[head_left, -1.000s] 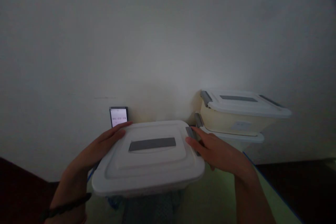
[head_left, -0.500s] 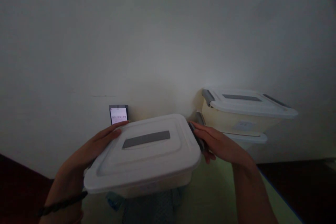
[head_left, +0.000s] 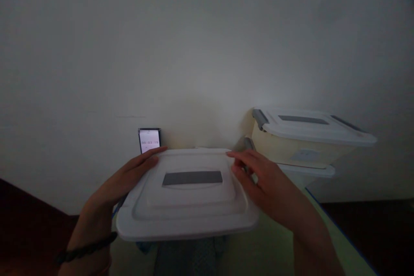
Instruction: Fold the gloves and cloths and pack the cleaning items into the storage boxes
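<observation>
A white plastic storage box with a white lid (head_left: 187, 207) and a grey strip on top sits in front of me. My left hand (head_left: 129, 179) lies along the lid's left edge, fingers stretched out and pressed against it. My right hand (head_left: 265, 181) rests on the lid's right edge, fingers curved over the rim near a grey side latch. The box body under the lid is mostly hidden.
Two more lidded boxes (head_left: 307, 138) are stacked at the right against the pale wall. A small lit phone screen (head_left: 149, 140) stands propped against the wall behind the lid. A pale green surface (head_left: 274, 250) with a blue edge lies below; dark floor flanks it.
The lid was tilted up on its right side half a second ago and now lies level. My right hand has shifted from the side latch onto the lid's right edge.
</observation>
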Motion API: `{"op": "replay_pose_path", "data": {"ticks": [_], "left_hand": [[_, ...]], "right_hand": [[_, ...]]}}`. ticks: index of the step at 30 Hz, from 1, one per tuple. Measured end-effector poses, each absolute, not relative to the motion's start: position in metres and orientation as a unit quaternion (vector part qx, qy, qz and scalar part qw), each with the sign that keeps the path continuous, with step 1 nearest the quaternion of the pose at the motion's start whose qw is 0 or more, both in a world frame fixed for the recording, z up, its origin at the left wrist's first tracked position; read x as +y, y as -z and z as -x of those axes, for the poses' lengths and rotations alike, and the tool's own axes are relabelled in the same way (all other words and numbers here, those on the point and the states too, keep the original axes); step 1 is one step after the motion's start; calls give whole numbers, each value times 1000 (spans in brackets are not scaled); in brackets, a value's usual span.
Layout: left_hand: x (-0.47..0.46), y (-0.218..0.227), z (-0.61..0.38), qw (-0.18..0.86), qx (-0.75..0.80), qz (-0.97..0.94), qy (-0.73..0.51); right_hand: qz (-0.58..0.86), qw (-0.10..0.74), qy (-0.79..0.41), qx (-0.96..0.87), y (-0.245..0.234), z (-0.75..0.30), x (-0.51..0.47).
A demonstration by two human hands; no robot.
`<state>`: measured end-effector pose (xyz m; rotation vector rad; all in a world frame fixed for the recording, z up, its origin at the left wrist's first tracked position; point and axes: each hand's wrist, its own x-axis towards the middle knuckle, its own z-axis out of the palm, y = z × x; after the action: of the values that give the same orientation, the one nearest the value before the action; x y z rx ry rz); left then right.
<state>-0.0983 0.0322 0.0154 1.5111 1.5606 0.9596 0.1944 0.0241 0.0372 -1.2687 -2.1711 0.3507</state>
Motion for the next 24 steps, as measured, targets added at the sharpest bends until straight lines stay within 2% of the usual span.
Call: {"op": "replay_pose_path", "data": {"ticks": [7,17,24], "left_hand": [[38,-12,99,334,598,-626,-372],[35,-19,88,333,593,-644,-351],[36,-22,82,334,586,-660,-329]], "right_hand": [[409,189,-169,-877,-37,-159,7],[438,219,-186,-852,-30,-159,14],[508,192,-168,-822,-28,-149,19]]}}
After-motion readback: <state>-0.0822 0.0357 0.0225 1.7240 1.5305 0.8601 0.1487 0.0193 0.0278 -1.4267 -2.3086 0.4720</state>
